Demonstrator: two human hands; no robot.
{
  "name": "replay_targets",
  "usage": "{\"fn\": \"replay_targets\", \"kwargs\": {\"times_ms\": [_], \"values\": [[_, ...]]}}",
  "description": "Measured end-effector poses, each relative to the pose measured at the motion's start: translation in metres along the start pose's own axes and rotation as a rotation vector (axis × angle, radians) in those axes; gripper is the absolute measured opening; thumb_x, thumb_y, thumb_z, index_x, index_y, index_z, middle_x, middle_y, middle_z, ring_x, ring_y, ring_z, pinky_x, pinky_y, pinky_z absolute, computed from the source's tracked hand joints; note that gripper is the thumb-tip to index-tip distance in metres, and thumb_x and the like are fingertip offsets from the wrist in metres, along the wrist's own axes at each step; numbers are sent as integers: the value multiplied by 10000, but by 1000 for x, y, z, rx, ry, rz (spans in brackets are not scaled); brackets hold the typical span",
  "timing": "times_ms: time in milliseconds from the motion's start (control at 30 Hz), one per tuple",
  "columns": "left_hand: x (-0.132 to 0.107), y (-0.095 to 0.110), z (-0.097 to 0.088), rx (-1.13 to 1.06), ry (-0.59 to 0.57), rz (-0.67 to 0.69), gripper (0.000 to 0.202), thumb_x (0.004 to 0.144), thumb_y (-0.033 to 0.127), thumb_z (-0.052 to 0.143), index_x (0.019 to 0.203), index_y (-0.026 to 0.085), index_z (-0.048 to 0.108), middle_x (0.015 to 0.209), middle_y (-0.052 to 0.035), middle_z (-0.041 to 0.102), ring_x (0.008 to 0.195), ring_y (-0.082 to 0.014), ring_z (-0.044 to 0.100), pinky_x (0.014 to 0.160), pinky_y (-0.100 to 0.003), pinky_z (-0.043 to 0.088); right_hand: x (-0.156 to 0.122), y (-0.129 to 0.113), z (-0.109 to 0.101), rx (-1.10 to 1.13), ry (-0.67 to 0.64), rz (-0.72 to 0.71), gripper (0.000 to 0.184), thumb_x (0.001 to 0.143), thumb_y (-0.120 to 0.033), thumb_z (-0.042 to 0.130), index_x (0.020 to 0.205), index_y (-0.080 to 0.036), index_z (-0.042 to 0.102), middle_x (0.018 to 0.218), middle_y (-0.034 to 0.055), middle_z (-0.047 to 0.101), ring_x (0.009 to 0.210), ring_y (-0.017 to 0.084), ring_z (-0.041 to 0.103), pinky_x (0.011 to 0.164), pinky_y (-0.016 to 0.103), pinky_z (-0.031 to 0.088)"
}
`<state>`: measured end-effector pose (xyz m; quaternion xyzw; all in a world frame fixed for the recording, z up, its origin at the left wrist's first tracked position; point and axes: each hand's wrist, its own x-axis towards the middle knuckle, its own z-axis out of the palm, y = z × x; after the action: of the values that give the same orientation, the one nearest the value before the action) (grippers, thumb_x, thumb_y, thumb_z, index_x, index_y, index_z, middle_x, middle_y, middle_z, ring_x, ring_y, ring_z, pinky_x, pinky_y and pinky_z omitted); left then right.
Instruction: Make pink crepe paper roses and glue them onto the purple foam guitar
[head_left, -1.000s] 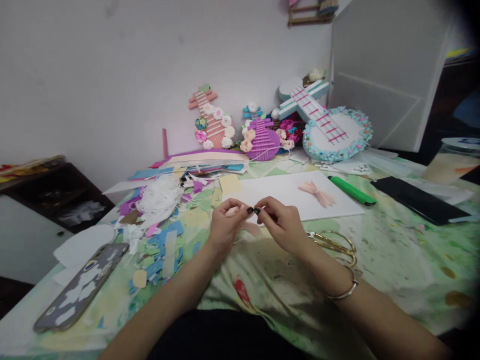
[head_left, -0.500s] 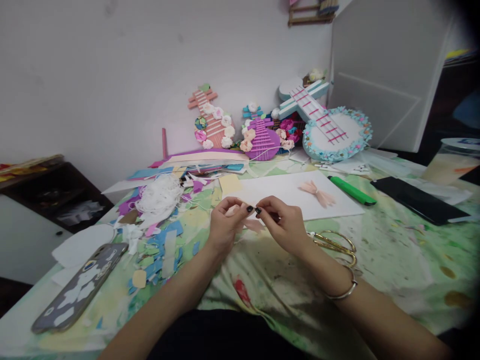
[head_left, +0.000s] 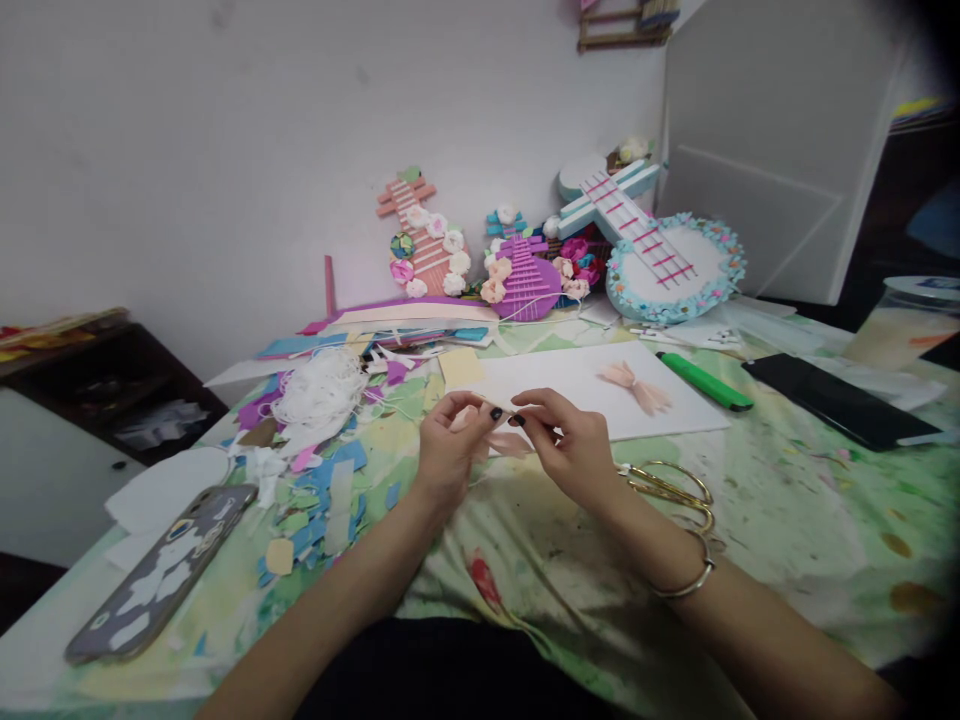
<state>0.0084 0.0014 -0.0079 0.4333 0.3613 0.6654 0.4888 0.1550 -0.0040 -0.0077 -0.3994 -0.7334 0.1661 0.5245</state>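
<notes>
Thumb and fingers of my left hand point(head_left: 452, 445) are closed on a piece of pale pink paper point(head_left: 510, 442), part of which hangs below the fingers. My right hand point(head_left: 568, 440) pinches the same piece at its upper edge, with the fingertips of both hands almost touching. Much of the paper is hidden behind the fingers. Beyond the hands lies a white board point(head_left: 547, 372), and on it rests a pink paper bunch point(head_left: 636, 386) gathered at its middle. Gold-handled scissors point(head_left: 667, 490) lie beside my right wrist.
A green cutter point(head_left: 703, 381) and a black phone point(head_left: 840, 400) lie at right. At left are a patterned phone point(head_left: 161, 575), a heap of white string point(head_left: 319, 390) and blue paper scraps point(head_left: 315, 525). Decorated paper instruments point(head_left: 525, 280) lean against the wall.
My right thumb and index finger have parted slightly, and the fingertips have shifted a little along the pink paper. Everything else stays in place.
</notes>
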Motion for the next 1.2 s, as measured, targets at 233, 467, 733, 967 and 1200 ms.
{"fn": "replay_targets", "kwargs": {"times_ms": [233,467,733,967,1200], "values": [[1,-2,0,-30,4,-8,299,577,217,795,793,145,602,708,24,603,606,-69,556,620,-189,447,1,2,0,34,8,19,207,832,-177,542,1008,-209,646,865,16,726,710,135,655,650,223,473],[2,-2,0,-16,-4,-20,275,577,229,793,788,143,641,705,18,612,604,-69,551,606,-184,444,2,5,1,27,40,-39,227,833,-173,548,1006,-212,690,933,35,720,789,148,651,713,252,485],[-1,0,0,0,-30,-55,205,589,226,792,711,134,656,662,7,629,605,-79,556,592,-184,433,1,4,3,-15,27,-21,212,842,-219,541,976,-183,701,840,50,711,655,127,600,630,245,454],[-2,-3,-1,22,-56,-28,191,608,214,785,719,136,651,674,12,618,610,-67,551,586,-163,424,2,4,4,-11,54,16,200,833,-242,552,944,-186,709,753,32,693,595,111,557,592,234,426],[-1,-4,-1,18,-80,-6,175,615,216,777,726,144,663,684,12,622,625,-75,556,591,-170,430,3,-2,2,73,52,81,206,814,-252,574,964,-171,688,709,16,664,558,94,506,560,218,410]]}}
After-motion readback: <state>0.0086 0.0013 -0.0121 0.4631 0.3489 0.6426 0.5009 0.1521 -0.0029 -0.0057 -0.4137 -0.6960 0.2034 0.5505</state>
